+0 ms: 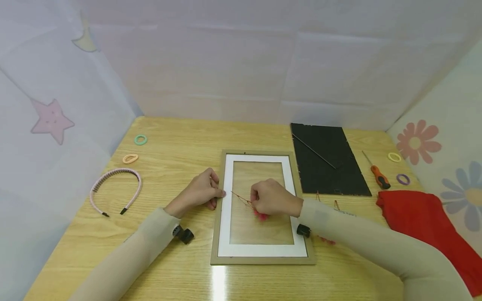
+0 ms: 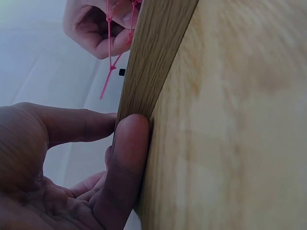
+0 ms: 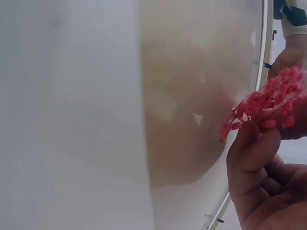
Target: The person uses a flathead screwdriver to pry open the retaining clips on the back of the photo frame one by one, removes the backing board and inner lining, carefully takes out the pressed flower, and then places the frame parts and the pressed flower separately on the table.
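Observation:
A picture frame (image 1: 215, 244) with a wood-look border, a white mat (image 1: 263, 251) and a transparent pane lies on the table. My left hand (image 1: 201, 190) grips its left side. The left wrist view shows fingers (image 2: 132, 139) against the frame's outer face and the thumb reaching over the edge. Between thumb and fingertips, my right hand (image 1: 273, 197) pinches a sprig of small pink flowers (image 1: 260, 216) over the pane, its thin stem pointing up and left. In the right wrist view the flower cluster (image 3: 276, 98) shows close above the pane, right at the fingertips.
A black backing board (image 1: 320, 167) with a thin rod on it lies right of the frame, beside an orange-handled screwdriver (image 1: 378, 175) and red cloth (image 1: 421, 221). More pink sprigs (image 1: 326, 241) lie partly under my right forearm. At left are a headband (image 1: 139, 184) and hair ties (image 1: 141, 139).

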`<state>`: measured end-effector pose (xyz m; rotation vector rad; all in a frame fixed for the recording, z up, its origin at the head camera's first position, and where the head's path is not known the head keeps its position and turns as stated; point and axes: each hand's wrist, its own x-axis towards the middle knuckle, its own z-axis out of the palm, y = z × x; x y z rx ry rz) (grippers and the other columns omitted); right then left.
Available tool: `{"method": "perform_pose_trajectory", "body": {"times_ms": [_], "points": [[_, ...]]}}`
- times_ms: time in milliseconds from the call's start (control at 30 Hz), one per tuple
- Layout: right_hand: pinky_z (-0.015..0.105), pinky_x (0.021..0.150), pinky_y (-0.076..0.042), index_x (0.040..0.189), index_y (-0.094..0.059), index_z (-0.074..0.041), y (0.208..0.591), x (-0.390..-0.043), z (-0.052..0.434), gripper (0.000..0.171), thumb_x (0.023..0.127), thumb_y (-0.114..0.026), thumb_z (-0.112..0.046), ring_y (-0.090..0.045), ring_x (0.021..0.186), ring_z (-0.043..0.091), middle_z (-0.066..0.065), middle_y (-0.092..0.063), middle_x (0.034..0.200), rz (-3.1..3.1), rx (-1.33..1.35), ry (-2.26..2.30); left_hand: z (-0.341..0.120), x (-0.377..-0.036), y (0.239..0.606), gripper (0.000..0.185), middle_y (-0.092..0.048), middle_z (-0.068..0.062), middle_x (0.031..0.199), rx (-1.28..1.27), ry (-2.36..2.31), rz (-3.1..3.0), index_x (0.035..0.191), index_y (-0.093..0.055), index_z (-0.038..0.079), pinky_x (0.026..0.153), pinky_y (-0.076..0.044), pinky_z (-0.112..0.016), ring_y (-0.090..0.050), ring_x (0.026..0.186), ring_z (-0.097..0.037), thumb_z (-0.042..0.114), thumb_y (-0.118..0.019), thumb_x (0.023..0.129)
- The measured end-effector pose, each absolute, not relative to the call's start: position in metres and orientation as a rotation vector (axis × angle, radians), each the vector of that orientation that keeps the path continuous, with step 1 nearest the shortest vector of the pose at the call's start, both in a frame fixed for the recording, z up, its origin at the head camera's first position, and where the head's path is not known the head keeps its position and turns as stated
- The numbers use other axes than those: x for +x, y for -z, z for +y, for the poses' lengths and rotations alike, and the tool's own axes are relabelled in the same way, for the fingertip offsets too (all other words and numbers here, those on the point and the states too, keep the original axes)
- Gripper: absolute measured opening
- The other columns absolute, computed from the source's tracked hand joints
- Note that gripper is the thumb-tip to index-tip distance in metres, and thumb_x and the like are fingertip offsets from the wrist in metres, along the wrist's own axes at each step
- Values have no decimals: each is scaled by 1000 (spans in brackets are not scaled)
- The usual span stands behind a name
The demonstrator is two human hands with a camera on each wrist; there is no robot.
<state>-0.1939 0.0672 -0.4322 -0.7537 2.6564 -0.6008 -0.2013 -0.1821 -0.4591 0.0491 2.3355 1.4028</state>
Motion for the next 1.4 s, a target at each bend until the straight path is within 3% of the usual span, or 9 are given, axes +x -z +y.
{"method": "perform_pose_trajectory", "body": {"times_ms": [267,533,767,1100,1400], "points": [[22,46,-40,79,-64,-19,425,-197,76,12,89,-62,-12,-51,48,6,-9,-61,58,2672,-742,733,-181,-197,454,41,-65,-12,88,44,-1369,2362,118,-45,3,53,-63,-36,-65,56,-20,10,-74,90],[24,47,-43,82,-64,-19,411,-203,121,11,93,-65,-17,-53,52,9,-5,-64,67,2759,-592,830,-177,-199,453,41,-64,-10,89,85,-1335,2385,121,-47,4,54,-64,-35,-66,57,-19,13,-73,91],[27,57,-47,90,-68,-15,397,-203,179,6,94,-68,-19,-58,66,15,1,-69,78,2918,-391,885,-178,-199,453,41,-65,-11,87,81,-1351,2378,122,-47,3,52,-63,-37,-66,53,-19,13,-74,92],[28,54,-43,98,-64,-9,400,-181,289,16,97,-66,-25,-56,62,15,4,-69,77,3012,-86,727,-183,-193,454,47,-65,-12,88,107,-1367,2332,130,-44,3,53,-64,-37,-67,55,-19,15,-71,94],[27,54,-41,92,-67,-9,423,-148,342,16,89,-71,-24,-53,66,15,-2,-66,74,2953,80,538,-183,-176,453,67,-66,-10,81,138,-1324,2345,146,-39,-2,52,-62,-33,-66,54,-18,15,-73,92]]}}
